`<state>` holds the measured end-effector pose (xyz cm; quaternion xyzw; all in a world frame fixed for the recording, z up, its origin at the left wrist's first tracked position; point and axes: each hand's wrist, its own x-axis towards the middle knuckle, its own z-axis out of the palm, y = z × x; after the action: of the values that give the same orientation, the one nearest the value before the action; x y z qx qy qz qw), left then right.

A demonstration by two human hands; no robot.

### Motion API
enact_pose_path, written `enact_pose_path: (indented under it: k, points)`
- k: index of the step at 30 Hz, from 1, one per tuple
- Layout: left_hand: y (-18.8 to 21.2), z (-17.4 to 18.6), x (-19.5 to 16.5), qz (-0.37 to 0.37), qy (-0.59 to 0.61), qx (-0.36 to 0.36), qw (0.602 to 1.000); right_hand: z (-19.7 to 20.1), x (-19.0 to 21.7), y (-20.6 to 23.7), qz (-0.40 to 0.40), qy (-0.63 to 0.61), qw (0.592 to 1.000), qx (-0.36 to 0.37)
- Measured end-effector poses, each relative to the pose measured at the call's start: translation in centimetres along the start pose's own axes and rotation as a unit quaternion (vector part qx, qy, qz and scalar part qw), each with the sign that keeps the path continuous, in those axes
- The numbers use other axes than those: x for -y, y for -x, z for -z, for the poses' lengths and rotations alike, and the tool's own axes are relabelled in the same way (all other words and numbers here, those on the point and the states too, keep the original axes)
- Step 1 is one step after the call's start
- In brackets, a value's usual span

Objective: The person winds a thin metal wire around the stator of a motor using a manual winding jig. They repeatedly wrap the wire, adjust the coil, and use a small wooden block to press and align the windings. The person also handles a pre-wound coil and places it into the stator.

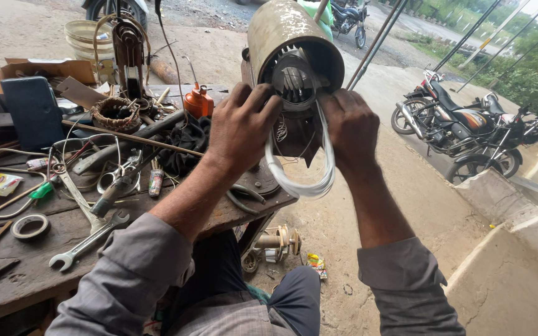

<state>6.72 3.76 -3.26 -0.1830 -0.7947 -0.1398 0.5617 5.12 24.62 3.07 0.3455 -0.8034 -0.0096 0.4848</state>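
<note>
Winding unfinished: your left hand (pixel 242 127) and right hand (pixel 351 129), both closed, grip the looped white wire coil (pixel 299 182), hanging mostly outside the rusty cylindrical motor housing (pixel 281 34).

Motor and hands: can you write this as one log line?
left hand: on motor mouth | right hand: holds wire coil | bench: tools

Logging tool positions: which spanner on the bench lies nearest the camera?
The combination wrench, at the bench's front edge near the tape roll; the other spanner lies farther back.
</note>
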Motion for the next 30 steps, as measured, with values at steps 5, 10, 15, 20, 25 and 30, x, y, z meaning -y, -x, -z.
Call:
enact_pose_path:
  k: [5, 10, 15, 20, 25, 30]
  points:
    - [-1.6, -0.5, -0.3, 0.053, 0.004, -0.031, 0.998, -0.3, -1.1, -0.7, -0.015, -0.069, 0.997, 0.011]
    - [-2.0, -0.1, -0.1, 0.09, -0.018, -0.021, 0.996, -0.5, -0.7, -0.7, -0.032, -0.077, 0.996, 0.011]
    - [-2.5, 0.1, 0.1, 0.08, -0.013, 0.025, 0.996, -0.3, -0.4, -0.7, -0.049, -0.087, 0.995, 0.003]
    - [-2.5, 0.0, 0.0, 0.071, 0.005, 0.053, 0.996, 0.1, 0.1, -0.1, -0.103, -0.098, 0.99, -0.021]
    - [-2.4, -0.6, 0.2, 0.062, 0.011, 0.049, 0.997, 0.2, 0.3, 0.6, -0.105, -0.086, 0.99, -0.039]
    - [-2.4, -0.9, 0.8, 0.064, -0.004, 0.034, 0.997, 0.1, -0.1, 0.6, -0.053, -0.097, 0.994, -0.012]
